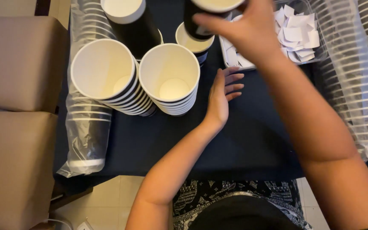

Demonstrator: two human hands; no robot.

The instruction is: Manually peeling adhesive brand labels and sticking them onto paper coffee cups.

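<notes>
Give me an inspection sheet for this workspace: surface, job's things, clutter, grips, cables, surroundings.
Surface: dark cloth-covered table.
Job's things: black paper cup with white inside held up; two nested stacks of black-and-white paper cups; single cup behind them.
Clutter: clear plastic tray of white paper slips; plastic-sleeved cup stacks at left and right.
Grips: right hand grips the raised cup; left hand open, beside the nearer stack.
Cables: white cable on the floor.
Surroundings: beige cushioned chairs; pale tiled floor.
</notes>
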